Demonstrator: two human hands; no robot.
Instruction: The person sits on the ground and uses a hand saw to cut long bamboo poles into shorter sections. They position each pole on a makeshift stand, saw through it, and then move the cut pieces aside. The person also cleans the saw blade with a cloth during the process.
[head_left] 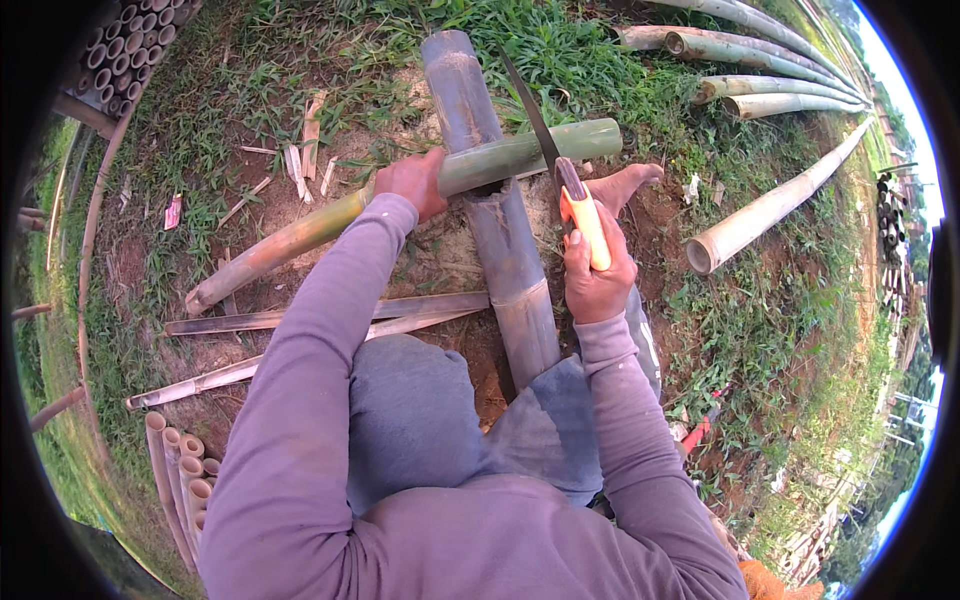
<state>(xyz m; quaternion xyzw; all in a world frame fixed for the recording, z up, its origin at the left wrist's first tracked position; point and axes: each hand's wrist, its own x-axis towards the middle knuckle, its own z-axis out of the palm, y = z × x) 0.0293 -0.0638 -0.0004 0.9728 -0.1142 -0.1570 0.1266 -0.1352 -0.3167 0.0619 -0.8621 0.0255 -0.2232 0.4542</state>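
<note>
My left hand [412, 184] grips a green bamboo pole [505, 157] near its middle. The pole lies crosswise in a notch of a thicker grey bamboo log [515, 255], its left end slanting down toward the ground. In my right hand [601, 270] is a handsaw [590, 228] with an orange handle. Its dark blade points up and away, crossing the green pole a little short of its right end. Whether the teeth have cut into the pole I cannot tell. My bare foot [625, 187] shows just beyond the saw handle.
Long bamboo poles [780, 103] lie at the far right, and a single pole [735, 230] lies nearer. Split bamboo strips [250, 370] rest on the ground at left. Short cut tubes [190, 468] stand at lower left; a stack of tubes [125, 50] fills the upper left.
</note>
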